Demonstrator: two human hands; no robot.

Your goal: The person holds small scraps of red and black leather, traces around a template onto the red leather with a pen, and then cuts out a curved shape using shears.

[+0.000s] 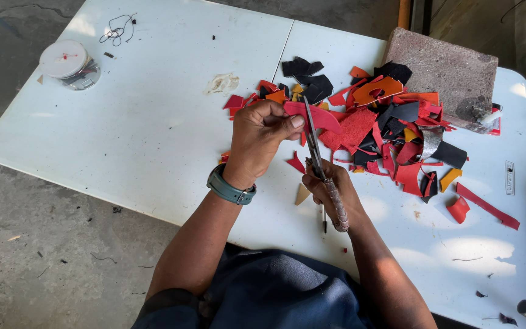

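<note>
A red scrap (318, 116), seemingly light and floppy, is pinched near its edge by the left hand (262, 137); scissors (322, 170) are gripped in the right hand (330, 192).

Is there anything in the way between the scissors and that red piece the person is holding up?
Nothing visible. The left hand pinches the curved red leather-like piece above the white folding table, and the long metal scissors in the right hand already meet its edge. The heap of red, orange and black scraps lies behind.
</note>
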